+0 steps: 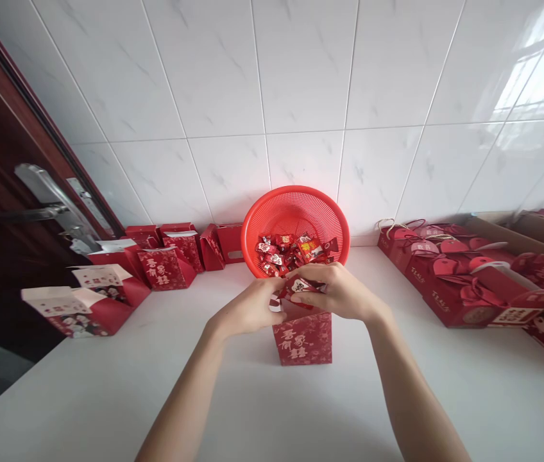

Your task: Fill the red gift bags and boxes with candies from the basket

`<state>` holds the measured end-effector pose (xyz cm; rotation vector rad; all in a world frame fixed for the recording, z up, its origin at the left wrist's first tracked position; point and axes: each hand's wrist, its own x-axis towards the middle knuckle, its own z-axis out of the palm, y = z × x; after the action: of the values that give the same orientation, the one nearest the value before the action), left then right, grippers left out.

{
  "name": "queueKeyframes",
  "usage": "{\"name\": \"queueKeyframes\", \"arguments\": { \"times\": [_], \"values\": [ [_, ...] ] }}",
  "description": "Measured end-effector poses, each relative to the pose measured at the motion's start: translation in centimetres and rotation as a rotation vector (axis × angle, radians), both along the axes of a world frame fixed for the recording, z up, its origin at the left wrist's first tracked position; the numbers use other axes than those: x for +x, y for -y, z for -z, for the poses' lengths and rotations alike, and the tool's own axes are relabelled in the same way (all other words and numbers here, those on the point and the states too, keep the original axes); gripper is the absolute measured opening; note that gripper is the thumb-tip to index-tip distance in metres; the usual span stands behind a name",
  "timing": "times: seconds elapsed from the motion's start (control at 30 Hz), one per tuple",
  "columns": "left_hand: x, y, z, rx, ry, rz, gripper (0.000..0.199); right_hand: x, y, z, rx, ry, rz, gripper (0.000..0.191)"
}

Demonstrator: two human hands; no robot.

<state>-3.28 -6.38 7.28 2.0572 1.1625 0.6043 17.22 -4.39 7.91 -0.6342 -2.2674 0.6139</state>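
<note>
Left hand [247, 308] and right hand [334, 292] both closed, fingertips pinching a red printed sweet packet [301, 287] between them, just above the open top of an upright red gift box [302, 340] with white characters on its front. Box standing on the white desk [108, 391], directly in front of a round red plastic basket [296, 196], with the basket's near rim just behind the hands. Inside the basket, a heap of sweets in red and gold wrappers [287, 251]. Left of the basket, a row of red boxes with white characters [169, 266], and beyond them, open red boxes with printed figures and pale inner flaps [86, 308]. Right of the basket, a large cluster of red gift boxes with rope handles [459, 276]. Behind the basket, white marble-patterned wall tiles [301, 70]. Far left of the basket, a dark wooden door with a steel lever handle [45, 205].
</note>
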Motion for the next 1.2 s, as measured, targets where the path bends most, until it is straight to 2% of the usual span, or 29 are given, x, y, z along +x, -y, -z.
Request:
{"name": "queueKeyframes", "arguments": {
  "times": [0.2,0.33,0.47,0.7,0.83,1.0,1.2],
  "values": [
    [0.0,-0.2,0.2,0.041,-0.046,-0.043,0.016,-0.1,-0.5,0.3,-0.061,0.023,-0.006,0.018],
    [0.2,-0.2,0.3,0.1,-0.04,-0.045,0.025,0.6,-0.5,-0.1,-0.052,0.009,-0.019,0.03],
    [0.4,0.0,0.1,0.142,-0.047,-0.042,0.023,2.4,-0.2,-0.9,-0.086,-0.026,0.022,0.039],
    [0.6,0.4,-0.2,0.175,-0.075,-0.053,0.021,4.6,0.7,-1.9,-0.239,0.11,-0.033,0.035],
    [0.5,0.7,-0.5,0.252,-0.134,-0.085,0.017,4.3,0.7,-1.6,-0.258,0.241,-0.009,0.03],
    [0.3,1.0,-0.8,0.305,-0.196,-0.123,0.02,3.4,0.8,-1.1,-0.333,0.408,0.02,0.013],
    [-0.2,1.2,-1.1,0.336,-0.23,-0.133,0.018,2.8,1.5,-1.3,-0.345,0.466,0.008,0.01]
  ]
}}
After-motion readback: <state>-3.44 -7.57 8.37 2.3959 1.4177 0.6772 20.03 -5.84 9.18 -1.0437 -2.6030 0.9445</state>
